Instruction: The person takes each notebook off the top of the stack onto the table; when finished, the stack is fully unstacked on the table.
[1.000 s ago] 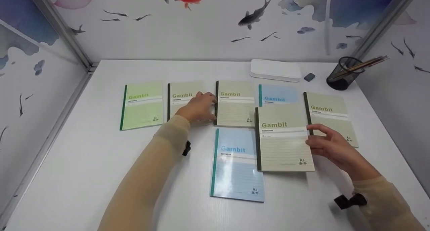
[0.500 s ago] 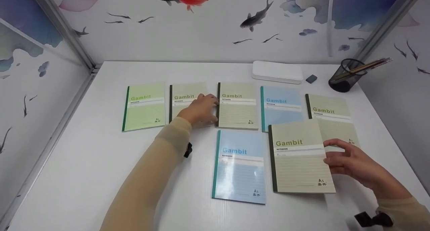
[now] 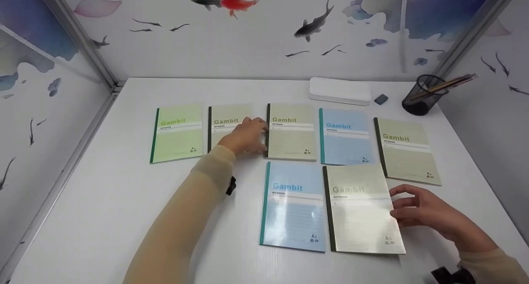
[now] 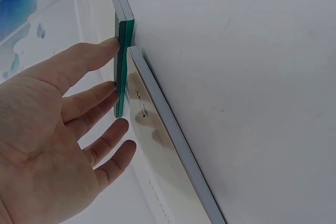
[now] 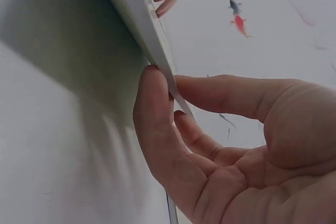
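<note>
My right hand (image 3: 434,213) pinches the right edge of a beige Gambit notebook (image 3: 359,226) between thumb and fingers. In the right wrist view that notebook (image 5: 139,19) is tilted over the table, its shadow below. It stands just right of a blue notebook (image 3: 292,218). Reaching across to the upper row, my left hand (image 3: 244,136) partly covers a second beige notebook (image 3: 221,112). Its fingertips rest at the dark spine of the middle beige notebook (image 3: 291,139). The left wrist view has the thumb and two fingertips against this spine (image 4: 125,32).
The upper row also holds a green notebook (image 3: 177,139) at left, a blue notebook (image 3: 345,143) and a beige notebook (image 3: 407,151) at right. Behind them are a white case (image 3: 339,89), a dark eraser-like block (image 3: 381,99) and a mesh pen cup (image 3: 417,106).
My right hand has brought the beige notebook down toward the table's front, uncovering the upper blue notebook and lying it beside the lower blue one. The left hand has stayed in place.
</note>
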Available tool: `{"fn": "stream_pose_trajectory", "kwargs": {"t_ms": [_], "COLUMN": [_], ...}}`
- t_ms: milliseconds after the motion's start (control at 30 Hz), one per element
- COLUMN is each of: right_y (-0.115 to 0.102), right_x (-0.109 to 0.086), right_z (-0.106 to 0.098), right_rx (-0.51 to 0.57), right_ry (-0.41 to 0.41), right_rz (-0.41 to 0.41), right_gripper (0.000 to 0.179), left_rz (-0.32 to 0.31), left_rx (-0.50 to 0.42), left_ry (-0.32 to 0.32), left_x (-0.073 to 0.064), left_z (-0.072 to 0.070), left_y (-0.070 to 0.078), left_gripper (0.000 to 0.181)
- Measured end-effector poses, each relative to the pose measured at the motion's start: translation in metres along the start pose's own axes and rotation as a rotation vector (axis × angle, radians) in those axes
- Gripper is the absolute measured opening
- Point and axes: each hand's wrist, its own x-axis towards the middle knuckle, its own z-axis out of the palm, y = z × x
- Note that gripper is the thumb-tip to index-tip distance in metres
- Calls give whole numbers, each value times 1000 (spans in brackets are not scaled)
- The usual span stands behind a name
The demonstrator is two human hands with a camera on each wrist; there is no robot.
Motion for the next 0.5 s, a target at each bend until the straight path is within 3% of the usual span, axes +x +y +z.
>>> {"fn": "stream_pose_trajectory", "kwargs": {"t_ms": [267, 400, 500], "right_y": [-7, -11, -12], "right_x": [0, 0, 1], "right_z": [17, 21, 22], "right_rx": [-212, -288, -344], "right_ry": [164, 182, 182], "right_rz": [95, 81, 79], "right_gripper": [74, 83, 78], "left_rz": [19, 16, 0], "left_rx": [10, 15, -3], "left_ry": [-7, -15, -15], "left_x": [1, 2, 0], "left_z": [2, 1, 0], "left_y": [-1, -1, 0], "left_gripper": [68, 68, 68]}}
